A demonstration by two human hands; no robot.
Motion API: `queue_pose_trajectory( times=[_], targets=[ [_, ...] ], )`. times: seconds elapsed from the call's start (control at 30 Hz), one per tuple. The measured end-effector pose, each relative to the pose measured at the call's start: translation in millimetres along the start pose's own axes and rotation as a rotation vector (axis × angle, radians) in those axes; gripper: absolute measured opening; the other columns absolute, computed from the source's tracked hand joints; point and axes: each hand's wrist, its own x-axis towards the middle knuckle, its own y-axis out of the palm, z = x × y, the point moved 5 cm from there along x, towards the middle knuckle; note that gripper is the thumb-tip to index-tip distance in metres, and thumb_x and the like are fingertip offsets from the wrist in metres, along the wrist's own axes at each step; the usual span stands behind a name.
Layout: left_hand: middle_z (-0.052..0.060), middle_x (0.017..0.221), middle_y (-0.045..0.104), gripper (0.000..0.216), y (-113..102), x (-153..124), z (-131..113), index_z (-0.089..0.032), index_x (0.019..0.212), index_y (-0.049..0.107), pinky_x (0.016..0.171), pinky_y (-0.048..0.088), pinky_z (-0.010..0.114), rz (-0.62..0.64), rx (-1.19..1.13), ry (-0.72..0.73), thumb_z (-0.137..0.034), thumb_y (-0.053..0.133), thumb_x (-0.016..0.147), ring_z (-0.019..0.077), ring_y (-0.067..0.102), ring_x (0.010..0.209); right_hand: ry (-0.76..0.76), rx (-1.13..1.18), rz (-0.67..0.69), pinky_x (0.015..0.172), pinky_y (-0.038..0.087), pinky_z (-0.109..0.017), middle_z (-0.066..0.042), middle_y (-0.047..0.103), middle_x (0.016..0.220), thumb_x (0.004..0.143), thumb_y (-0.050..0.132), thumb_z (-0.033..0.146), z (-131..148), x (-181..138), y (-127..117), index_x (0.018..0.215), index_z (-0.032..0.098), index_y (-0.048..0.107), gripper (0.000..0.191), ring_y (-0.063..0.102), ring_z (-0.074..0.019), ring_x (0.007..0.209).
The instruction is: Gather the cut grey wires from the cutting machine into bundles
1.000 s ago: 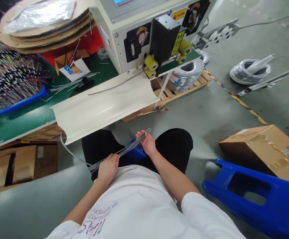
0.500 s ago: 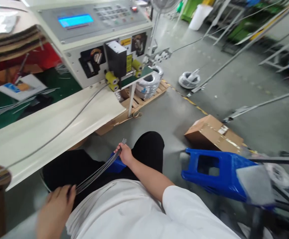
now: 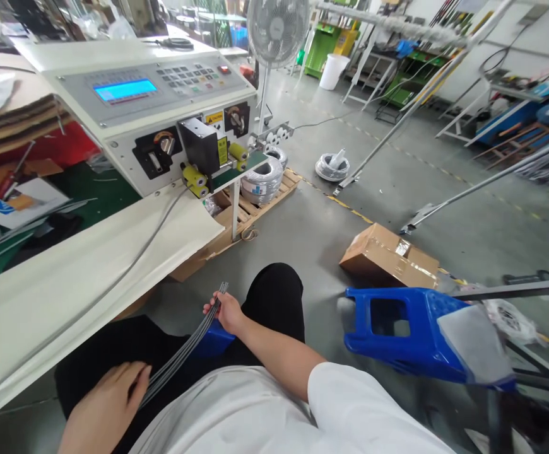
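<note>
A bundle of thin grey cut wires (image 3: pixel 184 350) stretches across my lap between both hands. My right hand (image 3: pixel 224 312) is closed round the bundle's far end, just above a blue stool seat (image 3: pixel 211 340). My left hand (image 3: pixel 106 407) grips the near end at the lower left, fingers wrapped on the strands. In front stands a white wire cutting machine (image 3: pixel 146 107) with a blue screen and yellow rollers (image 3: pixel 196 180). One grey wire (image 3: pixel 127 258) runs out of the rollers along the cream chute (image 3: pixel 57 284).
A blue plastic stool (image 3: pixel 411 331) lies on the floor at my right, a cardboard box (image 3: pixel 388 255) behind it. Wire coils (image 3: pixel 260 180) sit on a wooden pallet under the machine. A fan (image 3: pixel 277 28) and long metal rails (image 3: pixel 468 189) stand farther off.
My view has swung up and to the right, bringing the machine's panel and the workshop floor into sight. My left hand has slid down-left along the bundle. My right hand keeps its grip.
</note>
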Motion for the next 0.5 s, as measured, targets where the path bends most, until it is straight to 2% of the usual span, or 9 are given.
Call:
queue_pose_trajectory(
  times=[0.1, 0.17, 0.23, 0.37, 0.5],
  targets=[
    [0.000, 0.087, 0.071, 0.013, -48, 41, -43, -0.025, 0.090, 0.067, 0.077, 0.047, 0.031, -0.306, 0.082, 0.215, -0.033, 0.056, 0.091, 0.0189, 0.065, 0.085, 0.023, -0.053, 0.022, 0.067, 0.058, -0.039, 0.002, 0.059, 0.067, 0.091, 0.055, 0.029, 0, 3, -1, 0.091, 0.019, 0.057, 0.010, 0.068, -0.0186, 0.063],
    [0.002, 0.090, 0.070, 0.011, -75, 66, -61, -0.024, 0.094, 0.067, 0.083, 0.047, 0.034, -0.500, 0.157, 0.222, -0.032, 0.062, 0.088, 0.0216, 0.064, 0.089, 0.041, -0.090, 0.030, 0.067, 0.057, -0.039, 0.002, 0.060, 0.067, 0.089, 0.057, 0.030, 1, 2, -3, 0.093, 0.019, 0.057, 0.012, 0.069, -0.0194, 0.063],
    [0.009, 0.105, 0.069, 0.025, -94, 92, -67, -0.021, 0.108, 0.066, 0.092, 0.047, 0.039, -0.608, 0.204, 0.139, -0.034, 0.064, 0.087, 0.0270, 0.062, 0.100, 0.039, -0.104, 0.042, 0.069, 0.057, -0.039, 0.001, 0.062, 0.069, 0.087, 0.059, 0.032, 3, 0, -4, 0.092, 0.019, 0.057, 0.014, 0.069, -0.0196, 0.065],
    [0.021, 0.129, 0.056, 0.055, -106, 134, -51, -0.011, 0.138, 0.051, 0.106, 0.041, 0.049, -0.632, 0.207, -0.068, -0.041, 0.055, 0.093, 0.0354, 0.051, 0.122, 0.017, -0.117, 0.067, 0.073, 0.057, -0.037, -0.001, 0.068, 0.076, 0.081, 0.067, 0.039, 10, -3, -7, 0.091, 0.020, 0.058, 0.024, 0.071, -0.0202, 0.071],
    [0.022, 0.128, 0.054, 0.062, -101, 147, -34, -0.009, 0.144, 0.044, 0.101, 0.044, 0.048, -0.569, 0.177, -0.199, -0.047, 0.048, 0.096, 0.0358, 0.051, 0.119, 0.028, -0.182, 0.079, 0.074, 0.056, -0.037, 0.001, 0.066, 0.072, 0.076, 0.072, 0.048, 14, -3, -6, 0.092, 0.021, 0.057, 0.034, 0.074, -0.0249, 0.081]
  ],
)
